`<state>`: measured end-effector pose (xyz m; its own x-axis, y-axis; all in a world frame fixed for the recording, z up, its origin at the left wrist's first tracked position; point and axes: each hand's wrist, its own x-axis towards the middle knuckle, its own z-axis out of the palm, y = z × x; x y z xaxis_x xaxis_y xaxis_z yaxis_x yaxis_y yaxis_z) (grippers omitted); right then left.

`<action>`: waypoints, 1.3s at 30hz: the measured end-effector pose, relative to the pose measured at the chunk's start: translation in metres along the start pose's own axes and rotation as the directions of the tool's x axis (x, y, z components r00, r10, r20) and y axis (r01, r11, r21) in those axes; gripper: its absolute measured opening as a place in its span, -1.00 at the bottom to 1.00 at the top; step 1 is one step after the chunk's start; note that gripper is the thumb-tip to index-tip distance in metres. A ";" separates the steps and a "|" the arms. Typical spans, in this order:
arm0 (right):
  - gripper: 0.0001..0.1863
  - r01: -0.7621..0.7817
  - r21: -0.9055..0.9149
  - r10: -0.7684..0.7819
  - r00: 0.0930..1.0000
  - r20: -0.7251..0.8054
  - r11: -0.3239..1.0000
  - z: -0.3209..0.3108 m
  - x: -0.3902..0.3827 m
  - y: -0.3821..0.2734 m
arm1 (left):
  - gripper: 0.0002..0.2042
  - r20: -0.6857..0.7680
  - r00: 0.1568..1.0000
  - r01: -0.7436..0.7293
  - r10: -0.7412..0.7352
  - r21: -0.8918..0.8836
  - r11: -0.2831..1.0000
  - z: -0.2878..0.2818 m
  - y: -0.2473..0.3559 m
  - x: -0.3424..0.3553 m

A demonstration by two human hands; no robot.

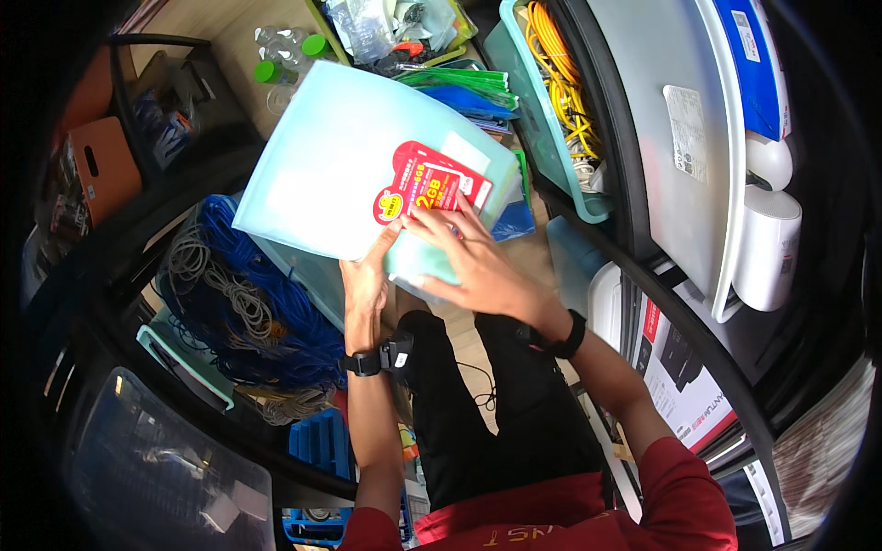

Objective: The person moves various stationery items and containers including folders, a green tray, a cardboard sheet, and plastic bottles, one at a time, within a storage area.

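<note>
A pale aqua plastic folder [322, 156] is held up in front of me, covering part of the floor and bins behind it. On its lower right part lies a red card [418, 174] with yellow print. My left hand [369, 275] grips the folder's near edge, the thumb pressed on top beside the card and the other fingers hidden underneath. Across the card's near end reach the fingers of my right hand [478, 262], its thumb at the folder's near edge. Whether the card is inside the folder or on its surface I cannot tell.
Blue and grey cable coils [239, 294] fill the left side. Clear bottles with green caps [276, 69] stand beyond the folder. To the right are an aqua bin [514, 101] with yellow cables [556, 55] and black shelf frames [625, 129]. A clear lidded box [165, 459] sits lower left.
</note>
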<state>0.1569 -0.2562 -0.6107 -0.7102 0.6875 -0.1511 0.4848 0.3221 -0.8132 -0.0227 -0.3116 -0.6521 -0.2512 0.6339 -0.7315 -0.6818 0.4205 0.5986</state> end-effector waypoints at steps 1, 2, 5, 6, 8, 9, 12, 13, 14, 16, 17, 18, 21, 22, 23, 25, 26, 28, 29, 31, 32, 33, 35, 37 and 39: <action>-0.15 -0.007 0.065 0.006 1.000 0.024 0.998 -0.005 0.004 0.011 | -0.51 0.003 1.000 -0.030 0.030 0.061 0.998 -0.006 -0.001 0.006; -0.12 -0.106 -0.008 0.106 0.994 0.012 0.994 -0.007 0.004 0.021 | -0.51 0.007 0.998 -0.062 0.062 0.124 0.990 -0.012 0.001 0.010; 0.02 -0.262 -0.136 0.232 0.952 -0.198 0.956 -0.026 0.026 0.044 | -0.50 0.083 0.997 -0.014 -0.003 0.194 0.981 -0.029 0.011 0.017; 0.10 -0.374 0.039 0.375 0.911 -0.174 0.926 -0.033 0.035 0.050 | -0.50 0.124 0.992 0.009 -0.039 0.236 0.972 -0.036 0.016 0.019; 0.18 -0.477 0.207 0.506 0.854 -0.123 0.854 -0.043 0.045 0.068 | -0.48 0.150 0.986 0.039 -0.076 0.234 0.972 -0.049 0.023 0.025; 0.22 -0.528 0.293 0.521 0.847 0.108 0.797 -0.046 0.049 0.079 | -0.47 0.179 0.977 0.068 -0.118 0.265 0.962 -0.054 0.028 0.028; 0.10 -0.517 0.390 0.450 0.856 0.254 0.762 -0.036 0.042 0.089 | -0.45 0.185 0.966 0.123 -0.182 0.290 0.949 -0.058 0.037 0.034; -0.01 -0.541 0.564 0.475 0.835 0.276 0.623 -0.032 0.039 0.089 | -0.43 0.165 0.968 0.132 -0.190 0.311 0.941 -0.057 0.039 0.038; -0.12 -0.539 0.711 0.493 0.815 0.305 0.451 -0.029 0.041 0.086 | -0.41 0.144 0.970 0.141 -0.198 0.333 0.932 -0.059 0.043 0.042; -0.25 -0.587 0.733 0.471 0.783 0.406 0.345 -0.024 0.042 0.077 | -0.39 0.140 0.968 0.151 -0.210 0.342 0.927 -0.064 0.052 0.044; -0.26 -0.552 0.771 0.447 0.804 0.393 0.316 -0.021 0.041 0.074 | -0.38 0.151 0.963 0.159 -0.222 0.346 0.925 -0.061 0.054 0.051; -0.27 -0.515 0.810 0.419 0.825 0.379 0.281 -0.017 0.042 0.070 | -0.38 0.158 0.965 0.144 -0.208 0.341 0.929 -0.060 0.057 0.055; -0.29 -0.492 0.769 0.441 0.844 0.306 0.408 -0.010 0.050 0.063 | -0.32 0.180 0.973 0.066 -0.147 0.392 0.918 -0.059 0.069 0.064; -0.28 -0.483 0.752 0.457 0.847 0.271 0.448 -0.012 0.053 0.062 | -0.32 0.190 0.972 0.056 -0.138 0.384 0.922 -0.055 0.070 0.069; -0.28 -0.480 0.751 0.453 0.850 0.269 0.455 -0.016 0.063 0.056 | -0.33 0.181 0.976 0.045 -0.117 0.360 0.932 -0.055 0.073 0.072; -0.24 -0.473 0.562 0.515 0.852 0.096 0.678 -0.026 0.084 0.047 | -0.36 0.159 0.980 0.062 -0.121 0.331 0.942 -0.058 0.075 0.084; -0.24 -0.473 0.556 0.516 0.852 0.089 0.684 -0.029 0.091 0.053 | -0.29 0.128 0.986 0.063 -0.105 0.300 0.952 -0.051 0.070 0.091; -0.19 -0.334 0.431 0.414 0.904 -0.105 0.838 -0.034 0.115 0.068 | -0.17 0.064 0.992 0.086 -0.113 0.322 0.943 -0.052 0.068 0.104; -0.18 -0.328 0.396 0.409 0.902 -0.139 0.858 -0.043 0.132 0.064 | -0.04 0.029 0.998 0.036 -0.054 0.430 0.902 -0.055 0.070 0.107; -0.26 -0.389 0.231 0.436 0.875 -0.209 0.892 -0.061 0.165 0.079 | 0.00 -0.021 1.000 0.023 -0.013 0.579 0.815 -0.051 0.076 0.112; -0.29 -0.409 0.128 0.428 0.866 -0.256 0.904 -0.069 0.183 0.086 | -0.02 -0.045 0.999 0.037 -0.011 0.629 0.776 -0.050 0.081 0.112; -0.30 -0.376 0.070 0.380 0.881 -0.282 0.924 -0.073 0.202 0.093 | -0.02 -0.047 0.999 0.038 -0.011 0.634 0.772 -0.058 0.085 0.113; -0.31 -0.317 -0.138 0.251 0.900 -0.357 0.938 -0.088 0.239 0.126 | -0.15 0.028 0.997 0.041 -0.071 0.581 0.813 -0.067 0.083 0.117; -0.21 -0.346 -0.287 0.249 0.913 -0.324 0.893 -0.096 0.272 0.156 | -0.15 0.065 0.993 0.053 -0.100 0.510 0.859 -0.069 0.091 0.114; -0.12 -0.387 -0.297 0.313 0.912 -0.266 0.873 -0.096 0.307 0.178 | -0.34 0.110 0.990 0.027 -0.085 0.448 0.894 -0.078 0.102 0.115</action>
<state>0.0744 0.0752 -0.7480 -0.3597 0.9009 -0.2428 0.8496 0.2087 -0.4844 -0.1750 -0.2466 -0.7006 -0.1154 0.6635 -0.7393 -0.3082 0.6836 0.6616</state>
